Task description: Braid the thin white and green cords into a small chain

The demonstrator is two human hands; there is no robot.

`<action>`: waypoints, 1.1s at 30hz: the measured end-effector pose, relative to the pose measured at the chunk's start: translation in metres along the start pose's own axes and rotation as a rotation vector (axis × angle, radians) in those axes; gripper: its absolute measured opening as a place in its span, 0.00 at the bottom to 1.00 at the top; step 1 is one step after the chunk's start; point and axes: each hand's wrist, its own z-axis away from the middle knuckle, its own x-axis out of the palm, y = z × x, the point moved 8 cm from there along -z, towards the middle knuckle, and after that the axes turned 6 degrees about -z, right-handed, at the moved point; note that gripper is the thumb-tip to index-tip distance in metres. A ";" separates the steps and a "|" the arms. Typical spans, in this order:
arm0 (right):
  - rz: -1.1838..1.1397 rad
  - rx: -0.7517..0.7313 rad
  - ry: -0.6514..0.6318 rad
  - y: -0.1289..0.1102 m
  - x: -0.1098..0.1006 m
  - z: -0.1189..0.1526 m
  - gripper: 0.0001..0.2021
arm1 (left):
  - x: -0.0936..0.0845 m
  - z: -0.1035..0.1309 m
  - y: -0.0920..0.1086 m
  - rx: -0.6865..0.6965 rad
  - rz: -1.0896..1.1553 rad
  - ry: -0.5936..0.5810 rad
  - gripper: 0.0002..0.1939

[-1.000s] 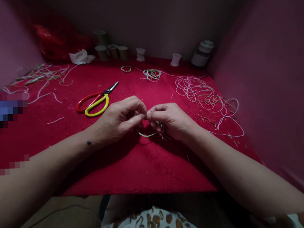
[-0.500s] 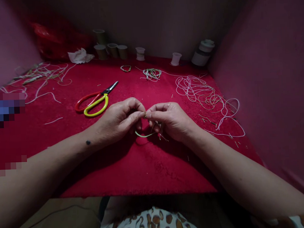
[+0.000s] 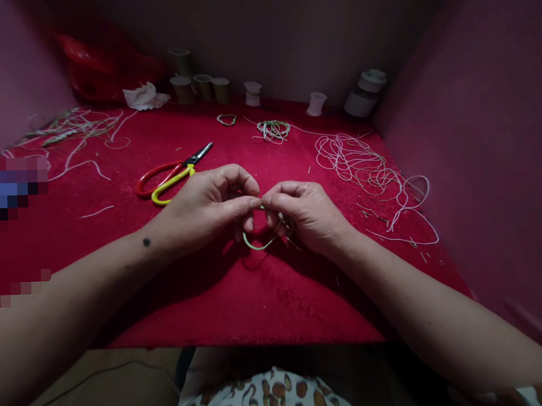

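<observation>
A thin green braided cord (image 3: 256, 247) hangs in a loop beneath my fingertips, above the red cloth. My left hand (image 3: 217, 202) pinches one part of it between thumb and forefinger. Thumb and forefinger of my right hand (image 3: 302, 211) grip it right beside, so the tips of both hands meet. Loose thin ends stick out below the right hand's curled fingers. The exact spot being pinched is mostly covered by the fingertips. Scissors (image 3: 172, 177) with one red and one yellow handle lie just beyond my left hand, which partly covers the yellow handle.
A tangle of pale cord (image 3: 353, 158) lies right, another heap (image 3: 81, 126) left. Behind are a finished-looking small loop (image 3: 226, 120), a coiled green-white bundle (image 3: 272, 130), several spools (image 3: 252, 94), crumpled tissue (image 3: 146, 96), a white bottle (image 3: 365, 93) and a red bag (image 3: 97, 67). Walls flank the table.
My left hand has shifted slightly up and its wrist left, now covering part of the yellow scissor handle. Both hands still pinch the cord. The whole view has moved slightly.
</observation>
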 end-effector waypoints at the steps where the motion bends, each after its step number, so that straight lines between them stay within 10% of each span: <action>1: 0.013 -0.004 0.010 0.000 0.000 0.000 0.11 | 0.000 0.000 0.000 -0.009 0.021 -0.007 0.04; 33: 0.020 -0.073 0.094 0.000 -0.002 0.003 0.09 | 0.003 0.001 0.002 -0.045 0.116 0.014 0.04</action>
